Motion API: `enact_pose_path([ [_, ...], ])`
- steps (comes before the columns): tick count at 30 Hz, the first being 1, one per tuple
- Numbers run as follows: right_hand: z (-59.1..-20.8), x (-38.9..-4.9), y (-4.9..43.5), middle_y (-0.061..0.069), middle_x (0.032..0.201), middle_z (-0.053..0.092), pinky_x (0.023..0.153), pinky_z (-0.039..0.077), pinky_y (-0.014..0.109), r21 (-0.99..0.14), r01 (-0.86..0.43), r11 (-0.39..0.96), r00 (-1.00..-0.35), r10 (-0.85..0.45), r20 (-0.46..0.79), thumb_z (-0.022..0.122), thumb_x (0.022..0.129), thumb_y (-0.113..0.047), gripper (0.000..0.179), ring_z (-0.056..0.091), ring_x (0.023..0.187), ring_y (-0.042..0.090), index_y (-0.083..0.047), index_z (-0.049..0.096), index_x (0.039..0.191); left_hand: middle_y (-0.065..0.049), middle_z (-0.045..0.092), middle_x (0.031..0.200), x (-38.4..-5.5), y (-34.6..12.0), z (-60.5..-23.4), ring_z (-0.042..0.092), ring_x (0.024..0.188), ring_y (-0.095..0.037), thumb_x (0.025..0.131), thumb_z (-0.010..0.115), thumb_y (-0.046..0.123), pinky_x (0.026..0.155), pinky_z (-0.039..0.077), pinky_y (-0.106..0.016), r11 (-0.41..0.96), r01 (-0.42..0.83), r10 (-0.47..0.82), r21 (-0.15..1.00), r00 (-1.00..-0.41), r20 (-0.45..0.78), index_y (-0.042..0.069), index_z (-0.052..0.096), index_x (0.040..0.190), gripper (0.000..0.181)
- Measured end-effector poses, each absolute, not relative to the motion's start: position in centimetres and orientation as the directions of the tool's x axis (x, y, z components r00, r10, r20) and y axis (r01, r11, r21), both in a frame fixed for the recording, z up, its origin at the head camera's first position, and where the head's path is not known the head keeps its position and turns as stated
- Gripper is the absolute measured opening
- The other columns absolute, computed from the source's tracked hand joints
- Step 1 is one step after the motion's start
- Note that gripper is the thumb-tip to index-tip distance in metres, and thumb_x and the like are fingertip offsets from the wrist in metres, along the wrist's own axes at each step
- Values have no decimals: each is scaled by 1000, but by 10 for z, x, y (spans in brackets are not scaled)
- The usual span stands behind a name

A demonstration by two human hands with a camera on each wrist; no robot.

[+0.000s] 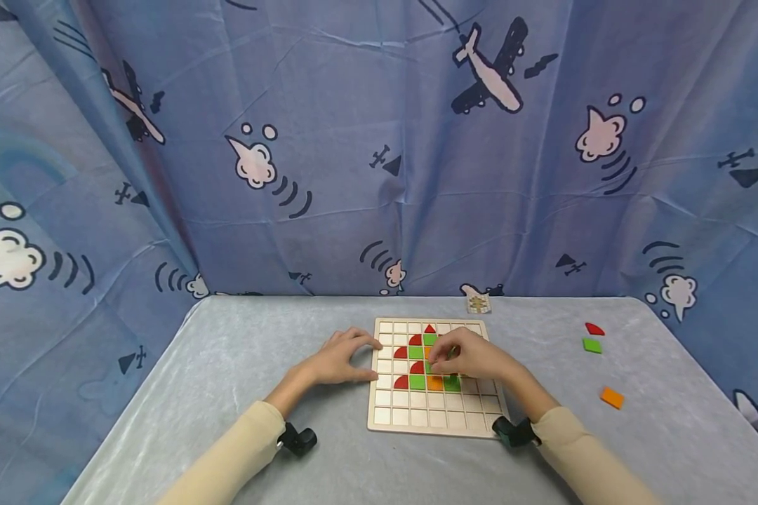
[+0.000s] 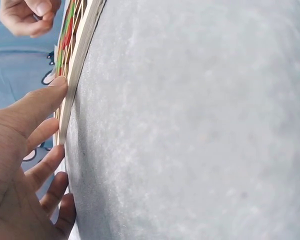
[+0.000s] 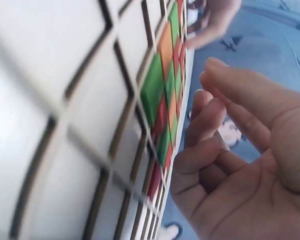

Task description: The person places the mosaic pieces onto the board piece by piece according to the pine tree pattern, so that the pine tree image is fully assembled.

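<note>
A square wooden grid board (image 1: 401,418) lies on the cloth-covered table, with red, green and orange tiles set in its cells. My left hand (image 1: 340,359) is at the board's left side, thumb and fingertips at the rim; the left wrist view shows the thumb tip (image 2: 59,82) against the edge. Over the tiled cells is my right hand (image 1: 470,354), fingers loosely bent and thumb close to the index finger. In the right wrist view no tile shows between the fingers of this hand (image 3: 240,135). It covers part of the pattern in the head view.
Right of the board lie a red quarter-round tile (image 1: 594,329), a green tile (image 1: 592,345) and an orange tile (image 1: 612,398). A small patterned square (image 1: 479,303) sits at the table's back edge. Behind hangs a blue printed curtain (image 1: 328,140).
</note>
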State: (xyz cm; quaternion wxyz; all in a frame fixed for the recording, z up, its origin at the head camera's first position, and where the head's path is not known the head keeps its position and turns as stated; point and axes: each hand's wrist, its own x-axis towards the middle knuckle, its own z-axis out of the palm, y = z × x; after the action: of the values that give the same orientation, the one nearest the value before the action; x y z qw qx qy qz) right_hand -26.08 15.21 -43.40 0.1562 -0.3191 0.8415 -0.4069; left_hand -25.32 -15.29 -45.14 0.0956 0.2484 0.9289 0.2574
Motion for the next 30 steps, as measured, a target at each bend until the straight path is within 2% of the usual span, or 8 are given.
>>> enact_pose_path([
  [5, -430, -261, 181, 4, 84, 68, 64, 47, 23, -761, -391, 518, -791, -611, -9, 71, 90, -15, 12, 54, 71, 12, -7, 74, 98, -4, 49, 145, -253, -153, -453, 42, 130, -29, 84, 76, 44, 109, 36, -54, 738, 418, 514, 530, -857, -41, 27, 59, 132, 53],
  [15, -425, -258, 247, 6, 95, 68, 66, 47, 25, -739, -271, 617, -898, -438, -38, 72, 90, -24, 22, 57, 80, 11, -8, 71, 106, -3, 49, 145, -254, -154, -454, 43, 128, -29, 84, 75, 46, 109, 36, -53, 738, 424, 518, 525, -855, -37, 29, 59, 132, 53],
  [22, -422, -252, 292, 7, 102, 69, 68, 50, 24, -696, -226, 682, -941, -337, -24, 71, 91, -29, 30, 60, 82, 8, -6, 70, 110, -3, 49, 145, -254, -153, -454, 43, 128, -29, 85, 75, 46, 108, 36, -53, 738, 427, 519, 523, -854, -34, 27, 59, 132, 53],
  [30, -428, -249, 342, 10, 111, 67, 66, 51, 29, -674, -136, 726, -971, -232, -53, 66, 94, -37, 40, 61, 82, 15, -7, 67, 121, -4, 49, 145, -253, -152, -452, 43, 129, -30, 85, 75, 45, 109, 36, -53, 740, 418, 513, 527, -857, -41, 28, 59, 132, 53],
])
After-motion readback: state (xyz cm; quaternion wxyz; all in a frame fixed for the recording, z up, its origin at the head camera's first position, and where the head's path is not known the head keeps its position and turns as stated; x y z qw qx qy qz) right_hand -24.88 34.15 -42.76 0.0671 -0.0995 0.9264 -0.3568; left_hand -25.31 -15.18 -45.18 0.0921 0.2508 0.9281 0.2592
